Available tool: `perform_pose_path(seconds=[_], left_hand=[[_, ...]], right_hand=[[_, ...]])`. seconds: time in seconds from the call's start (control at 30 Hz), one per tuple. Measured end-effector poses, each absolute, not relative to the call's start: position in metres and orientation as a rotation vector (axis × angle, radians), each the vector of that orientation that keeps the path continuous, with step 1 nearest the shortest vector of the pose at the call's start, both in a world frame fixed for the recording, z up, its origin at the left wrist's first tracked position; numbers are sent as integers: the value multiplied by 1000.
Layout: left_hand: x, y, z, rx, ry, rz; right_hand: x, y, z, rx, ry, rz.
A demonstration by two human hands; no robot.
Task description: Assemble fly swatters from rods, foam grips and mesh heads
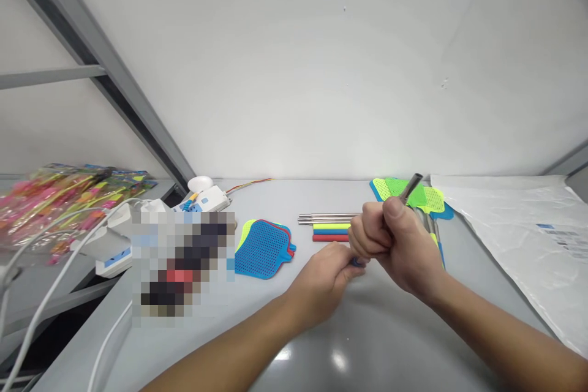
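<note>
My right hand (395, 244) is closed in a fist round a thin metal rod (410, 188), whose upper end sticks out above my thumb. My left hand (325, 282) pinches the rod's lower end, where a bit of blue handle shows between the fingers. Both hands hover over the grey table (321, 343). Just behind them lie several metal rods (327, 218) and coloured handle sleeves (331, 233) in yellow, blue and red. A stack of swatter heads (263, 247), blue on top, lies to the left.
Green and blue swatter heads (425, 197) with rods lie behind my right hand. A clear plastic bag (519, 233) covers the table's right side. At the left are white devices with cables (114, 239), a pixelated patch, and packed colourful items (59, 196). A white wall stands behind.
</note>
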State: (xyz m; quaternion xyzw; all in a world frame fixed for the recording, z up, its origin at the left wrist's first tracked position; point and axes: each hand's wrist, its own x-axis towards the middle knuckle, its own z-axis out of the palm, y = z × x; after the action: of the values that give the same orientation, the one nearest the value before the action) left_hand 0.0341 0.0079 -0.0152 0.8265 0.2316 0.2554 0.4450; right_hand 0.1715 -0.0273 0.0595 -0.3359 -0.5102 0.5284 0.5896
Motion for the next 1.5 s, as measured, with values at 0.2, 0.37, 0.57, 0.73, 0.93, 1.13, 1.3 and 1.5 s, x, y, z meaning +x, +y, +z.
perform_pose_path(seconds=[0.2, 0.37, 0.57, 0.73, 0.93, 1.13, 1.3, 1.5], left_hand=[[33, 7, -17, 1990, 608, 733], [31, 4, -16, 1865, 678, 753], [34, 3, -21, 1264, 587, 637], [34, 12, -22, 775, 453, 474], [31, 15, -22, 567, 415, 318], [29, 16, -29, 553, 396, 311], [28, 16, -33, 573, 332, 313], [28, 15, -37, 554, 353, 328]], right_hand=[[175, -34, 38, -1027, -1387, 975], [183, -35, 37, -988, -1158, 1022], [182, -33, 50, -768, -653, 1279], [184, -31, 50, -767, -505, 1216], [167, -38, 46, -715, -660, 1144], [145, -42, 32, -687, -749, 1176], [140, -41, 22, -711, -769, 1201], [136, -42, 12, -708, -802, 1218]])
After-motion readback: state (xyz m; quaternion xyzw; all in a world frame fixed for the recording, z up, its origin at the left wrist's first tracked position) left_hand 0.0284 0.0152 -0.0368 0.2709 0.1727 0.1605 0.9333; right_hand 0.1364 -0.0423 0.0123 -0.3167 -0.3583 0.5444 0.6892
